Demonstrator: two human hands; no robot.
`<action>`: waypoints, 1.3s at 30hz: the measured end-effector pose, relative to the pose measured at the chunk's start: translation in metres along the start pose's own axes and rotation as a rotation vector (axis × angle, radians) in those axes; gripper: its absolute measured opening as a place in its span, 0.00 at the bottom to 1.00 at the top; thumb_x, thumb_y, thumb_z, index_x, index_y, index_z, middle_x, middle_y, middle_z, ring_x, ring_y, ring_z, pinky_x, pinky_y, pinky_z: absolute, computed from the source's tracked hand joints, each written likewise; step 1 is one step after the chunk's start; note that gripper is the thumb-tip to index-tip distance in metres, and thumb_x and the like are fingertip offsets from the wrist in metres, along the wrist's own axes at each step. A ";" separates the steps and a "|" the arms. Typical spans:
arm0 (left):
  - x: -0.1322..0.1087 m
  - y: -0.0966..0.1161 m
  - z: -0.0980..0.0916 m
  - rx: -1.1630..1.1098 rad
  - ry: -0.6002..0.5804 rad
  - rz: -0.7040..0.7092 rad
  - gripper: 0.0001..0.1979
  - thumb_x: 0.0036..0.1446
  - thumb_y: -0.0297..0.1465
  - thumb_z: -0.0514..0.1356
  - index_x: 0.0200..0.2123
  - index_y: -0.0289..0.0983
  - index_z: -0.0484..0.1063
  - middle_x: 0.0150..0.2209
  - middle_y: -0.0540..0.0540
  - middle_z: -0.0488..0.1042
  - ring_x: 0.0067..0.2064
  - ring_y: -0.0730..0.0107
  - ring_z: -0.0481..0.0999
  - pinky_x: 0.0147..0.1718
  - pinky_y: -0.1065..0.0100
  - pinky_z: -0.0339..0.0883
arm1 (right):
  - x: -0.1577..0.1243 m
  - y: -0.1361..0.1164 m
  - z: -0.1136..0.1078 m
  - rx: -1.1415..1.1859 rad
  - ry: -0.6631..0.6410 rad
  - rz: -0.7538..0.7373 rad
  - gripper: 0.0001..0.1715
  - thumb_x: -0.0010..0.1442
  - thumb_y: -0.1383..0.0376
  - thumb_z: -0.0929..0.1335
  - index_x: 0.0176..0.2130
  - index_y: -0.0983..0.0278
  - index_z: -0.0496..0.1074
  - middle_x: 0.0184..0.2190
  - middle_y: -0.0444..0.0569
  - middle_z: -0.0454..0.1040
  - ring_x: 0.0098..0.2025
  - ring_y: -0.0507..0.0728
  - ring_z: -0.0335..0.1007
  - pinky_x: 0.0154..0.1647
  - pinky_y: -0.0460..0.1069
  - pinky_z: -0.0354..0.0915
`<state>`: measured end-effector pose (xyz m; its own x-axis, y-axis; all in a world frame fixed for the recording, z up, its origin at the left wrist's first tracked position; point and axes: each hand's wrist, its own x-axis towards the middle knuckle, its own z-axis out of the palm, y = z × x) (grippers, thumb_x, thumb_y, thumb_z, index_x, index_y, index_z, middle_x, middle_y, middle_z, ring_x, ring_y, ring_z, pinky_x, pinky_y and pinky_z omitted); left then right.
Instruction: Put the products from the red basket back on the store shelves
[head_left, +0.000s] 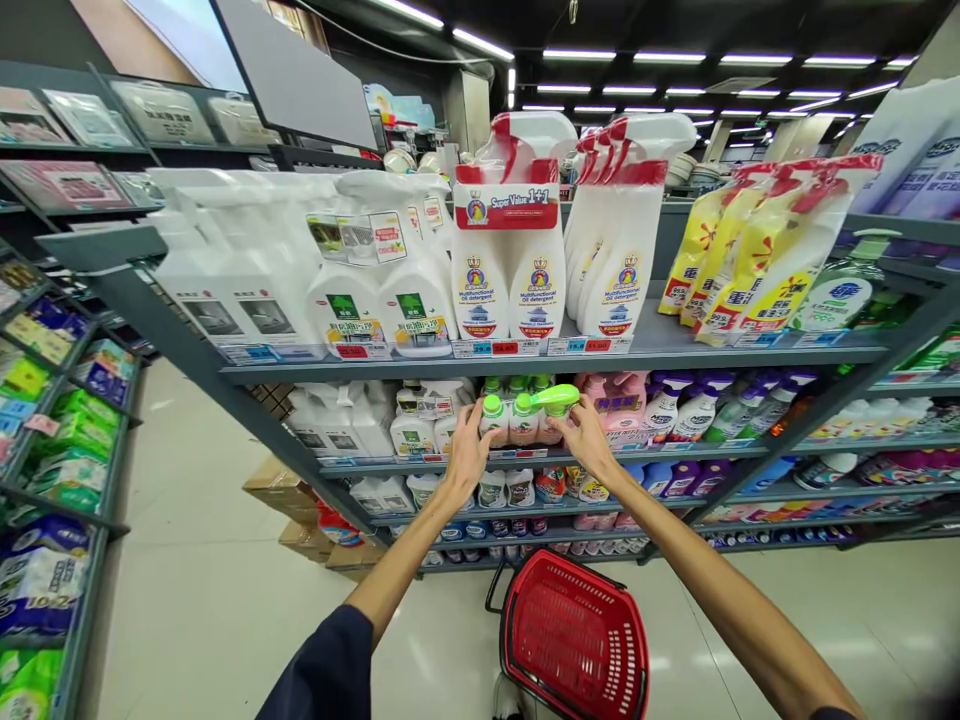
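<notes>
Both my hands reach onto the second shelf, at a small row of pale bottles with bright green tops. My left hand (469,448) curls its fingers and thumb around the side of the leftmost green-capped bottle (493,420). A similar bottle (523,424) stands in the middle of the row, between my hands. At the right end, my right hand (587,436) has its fingers closed at the pump bottle (553,403), whose long green head points left. The lower part of that bottle is partly hidden by my fingers.
Above the row, the top shelf (525,368) juts out with white Multifunctional Oil detergent bottles (510,280). Pink packs (615,400) stand right of my hands. A red shopping basket (574,620) rests on the floor below. Cardboard boxes (289,495) sit at the shelf's left end.
</notes>
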<state>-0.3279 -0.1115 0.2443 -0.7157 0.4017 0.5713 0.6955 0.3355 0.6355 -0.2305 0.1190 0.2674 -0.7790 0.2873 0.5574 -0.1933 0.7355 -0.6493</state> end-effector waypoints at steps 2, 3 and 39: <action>-0.001 -0.005 0.004 0.001 -0.002 0.011 0.26 0.69 0.35 0.55 0.68 0.38 0.59 0.59 0.36 0.65 0.58 0.52 0.69 0.57 0.56 0.64 | -0.002 0.005 0.005 -0.033 -0.007 -0.001 0.20 0.67 0.51 0.65 0.37 0.65 0.73 0.47 0.56 0.69 0.49 0.62 0.68 0.52 0.55 0.66; -0.002 -0.007 0.006 0.003 -0.002 0.010 0.26 0.69 0.35 0.54 0.67 0.38 0.59 0.59 0.35 0.65 0.58 0.52 0.69 0.56 0.56 0.65 | -0.002 0.008 0.007 -0.045 -0.009 0.000 0.20 0.67 0.51 0.65 0.36 0.65 0.72 0.46 0.56 0.69 0.48 0.61 0.68 0.51 0.55 0.66; 0.003 -0.029 0.057 0.209 0.101 -0.009 0.25 0.70 0.33 0.49 0.67 0.32 0.57 0.49 0.33 0.64 0.52 0.48 0.66 0.50 0.50 0.69 | 0.000 0.030 0.049 -0.175 0.090 0.106 0.19 0.69 0.61 0.64 0.55 0.68 0.70 0.52 0.64 0.69 0.56 0.68 0.67 0.59 0.61 0.67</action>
<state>-0.3467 -0.0713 0.1980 -0.7176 0.3140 0.6216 0.6794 0.5121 0.5256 -0.2655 0.1110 0.2221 -0.7318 0.4162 0.5397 -0.0006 0.7915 -0.6112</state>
